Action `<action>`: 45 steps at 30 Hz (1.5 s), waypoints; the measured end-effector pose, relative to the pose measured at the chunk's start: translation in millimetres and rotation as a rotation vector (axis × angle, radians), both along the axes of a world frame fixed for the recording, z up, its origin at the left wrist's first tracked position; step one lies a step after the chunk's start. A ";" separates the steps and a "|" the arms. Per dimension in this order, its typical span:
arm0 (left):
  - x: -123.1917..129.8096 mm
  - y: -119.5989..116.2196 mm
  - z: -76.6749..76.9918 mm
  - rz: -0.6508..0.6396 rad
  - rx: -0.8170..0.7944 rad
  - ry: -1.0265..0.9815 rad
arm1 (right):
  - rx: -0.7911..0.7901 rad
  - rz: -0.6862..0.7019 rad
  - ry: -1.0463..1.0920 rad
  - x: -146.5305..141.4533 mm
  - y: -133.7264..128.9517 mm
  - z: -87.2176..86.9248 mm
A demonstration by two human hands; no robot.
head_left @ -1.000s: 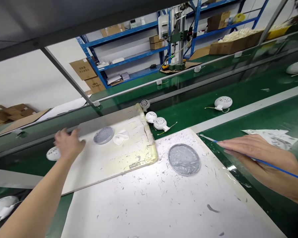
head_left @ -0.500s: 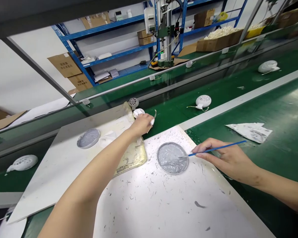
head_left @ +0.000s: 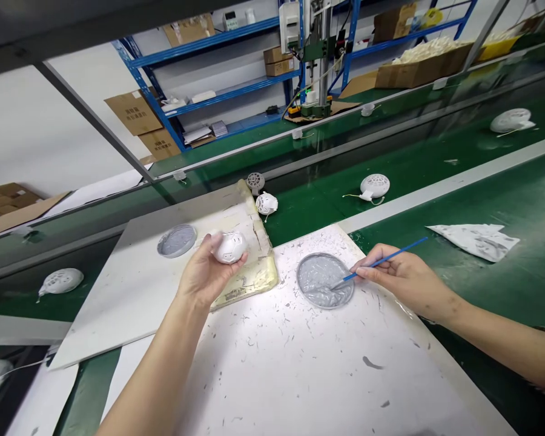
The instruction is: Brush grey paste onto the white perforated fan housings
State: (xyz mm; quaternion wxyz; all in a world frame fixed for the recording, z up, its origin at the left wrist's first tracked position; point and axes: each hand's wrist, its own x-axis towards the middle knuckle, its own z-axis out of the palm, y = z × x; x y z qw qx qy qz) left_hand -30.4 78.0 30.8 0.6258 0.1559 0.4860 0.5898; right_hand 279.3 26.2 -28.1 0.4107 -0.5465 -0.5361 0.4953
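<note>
My left hand [head_left: 213,269] is closed around a white rounded plastic part [head_left: 231,247] with small slots in its surface, raised above the boards. In my right hand [head_left: 390,272] is a thin blue-handled paintbrush [head_left: 388,259], held like a pen. Its tip rests in grey paint in a shallow round dish [head_left: 326,280] on the paint-flecked white board [head_left: 300,363]. Beyond the left hand, a similar white part [head_left: 266,204] and a greyish perforated round piece [head_left: 255,182] sit by the yellowed board edge.
A second dish of grey [head_left: 177,241] stands on the left board [head_left: 118,284]. White perforated pieces lie along the green belt: one at right [head_left: 375,186], one farther off [head_left: 511,121], one at left [head_left: 61,281]. A stained white sheet [head_left: 475,241] lies right; blue shelving [head_left: 236,88] stands behind.
My left hand has drawn back from the far board edge towards me and now holds up the white rounded part. The brush tip has shifted slightly within the paint dish.
</note>
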 end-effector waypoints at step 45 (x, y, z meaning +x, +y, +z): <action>26.0 -62.6 -31.5 -0.596 0.342 0.271 | -0.196 -0.229 0.419 -3.6 8.4 -2.2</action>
